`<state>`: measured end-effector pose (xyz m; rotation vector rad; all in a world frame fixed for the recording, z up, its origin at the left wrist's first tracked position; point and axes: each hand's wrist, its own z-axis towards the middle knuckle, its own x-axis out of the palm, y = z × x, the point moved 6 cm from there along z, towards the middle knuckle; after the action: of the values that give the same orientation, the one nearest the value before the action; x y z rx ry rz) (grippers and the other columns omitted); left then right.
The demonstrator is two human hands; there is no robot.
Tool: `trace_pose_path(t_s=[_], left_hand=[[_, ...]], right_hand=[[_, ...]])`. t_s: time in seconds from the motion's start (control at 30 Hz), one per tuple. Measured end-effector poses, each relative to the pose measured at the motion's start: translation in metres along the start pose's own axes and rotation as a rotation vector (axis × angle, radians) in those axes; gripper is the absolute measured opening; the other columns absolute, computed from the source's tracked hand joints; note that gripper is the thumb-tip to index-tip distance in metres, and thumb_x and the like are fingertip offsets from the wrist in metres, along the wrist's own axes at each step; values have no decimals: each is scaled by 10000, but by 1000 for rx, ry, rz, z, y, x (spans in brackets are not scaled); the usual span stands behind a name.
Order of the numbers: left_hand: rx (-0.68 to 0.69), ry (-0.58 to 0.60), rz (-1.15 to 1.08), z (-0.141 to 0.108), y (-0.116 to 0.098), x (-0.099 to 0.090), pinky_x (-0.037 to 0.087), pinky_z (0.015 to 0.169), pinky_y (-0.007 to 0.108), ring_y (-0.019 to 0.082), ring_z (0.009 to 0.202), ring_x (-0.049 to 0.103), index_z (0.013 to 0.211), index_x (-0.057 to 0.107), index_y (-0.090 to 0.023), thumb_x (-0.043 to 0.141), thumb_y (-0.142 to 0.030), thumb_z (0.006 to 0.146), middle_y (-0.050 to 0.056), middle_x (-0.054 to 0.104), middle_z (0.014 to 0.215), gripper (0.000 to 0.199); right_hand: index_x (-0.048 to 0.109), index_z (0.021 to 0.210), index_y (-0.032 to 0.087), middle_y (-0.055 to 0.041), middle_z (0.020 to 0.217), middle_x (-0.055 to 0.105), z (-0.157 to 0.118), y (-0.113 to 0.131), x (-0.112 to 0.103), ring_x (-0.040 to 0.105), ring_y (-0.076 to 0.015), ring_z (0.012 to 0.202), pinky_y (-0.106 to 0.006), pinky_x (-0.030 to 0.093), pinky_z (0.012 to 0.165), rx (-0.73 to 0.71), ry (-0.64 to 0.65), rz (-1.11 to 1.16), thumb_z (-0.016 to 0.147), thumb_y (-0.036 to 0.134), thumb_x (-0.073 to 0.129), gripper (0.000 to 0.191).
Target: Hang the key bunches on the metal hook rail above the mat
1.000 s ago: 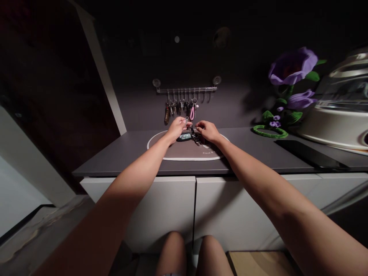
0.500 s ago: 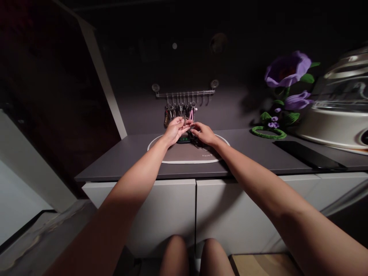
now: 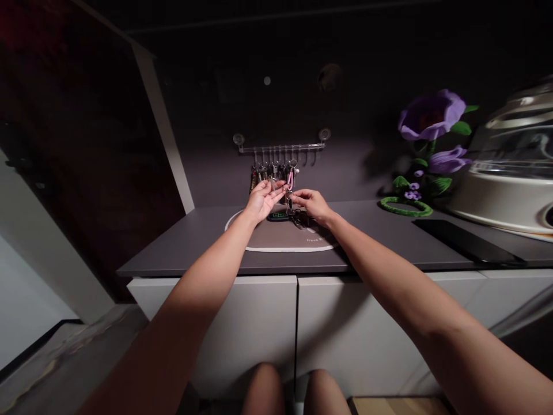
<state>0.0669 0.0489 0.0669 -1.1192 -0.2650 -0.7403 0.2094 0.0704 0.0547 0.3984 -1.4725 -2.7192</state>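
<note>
My left hand (image 3: 262, 200) is turned palm up in front of the hanging keys, its fingertips on a small metal key ring (image 3: 288, 196). A thin pale piece shows by the left thumb; its kind is unclear. From the other side, my right hand (image 3: 314, 204) pinches the same ring between thumb and fingers, and a dark key dangles below. Several key bunches (image 3: 275, 169), one with a pink strap (image 3: 291, 178), hang from a clear hook rail (image 3: 283, 148) behind. Under the hands lies a brown oval mat (image 3: 276, 237) carrying a black device with green digits (image 3: 279, 216) and more keys (image 3: 299, 219).
Purple fabric flowers (image 3: 432, 118) on a green ring base (image 3: 406, 207) stand to the right, beside a large cream appliance (image 3: 505, 193). A black phone-like slab (image 3: 469, 241) lies on the dark counter (image 3: 181, 242). White cabinet doors (image 3: 259, 323) are below.
The view has tilted up slightly, so the scene sits lower. My hands have drawn a little apart, and the key ring with its dangling key now shows between them.
</note>
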Motion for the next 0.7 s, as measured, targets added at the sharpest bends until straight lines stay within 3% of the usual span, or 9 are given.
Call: trace_pose_path(t_s=[0.37, 0.57, 0.7], left_hand=[[-38, -215, 134, 1, 3, -19, 447, 878, 403, 131, 758, 640, 727, 434, -161, 375, -101, 833, 26, 646, 744, 135], [-69, -344, 628, 2, 9, -31, 449, 794, 324, 100, 679, 583, 734, 476, -161, 397, -155, 828, 16, 629, 731, 122], [25, -237, 999, 5, 15, -29, 432, 759, 280, 114, 695, 564, 761, 508, -164, 408, -182, 824, 14, 626, 710, 120]], right_hand=[[686, 830, 145, -29, 732, 646, -3, 0, -16, 486, -92, 607, -243, 392, 575, 97, -189, 90, 596, 399, 706, 346], [686, 786, 154, -26, 748, 653, 2, -4, -28, 516, -101, 653, -250, 413, 627, 35, -298, 142, 564, 417, 724, 346], [679, 750, 151, 1, 679, 626, 3, -7, -34, 486, -78, 602, -245, 417, 633, -4, -336, 229, 538, 415, 741, 344]])
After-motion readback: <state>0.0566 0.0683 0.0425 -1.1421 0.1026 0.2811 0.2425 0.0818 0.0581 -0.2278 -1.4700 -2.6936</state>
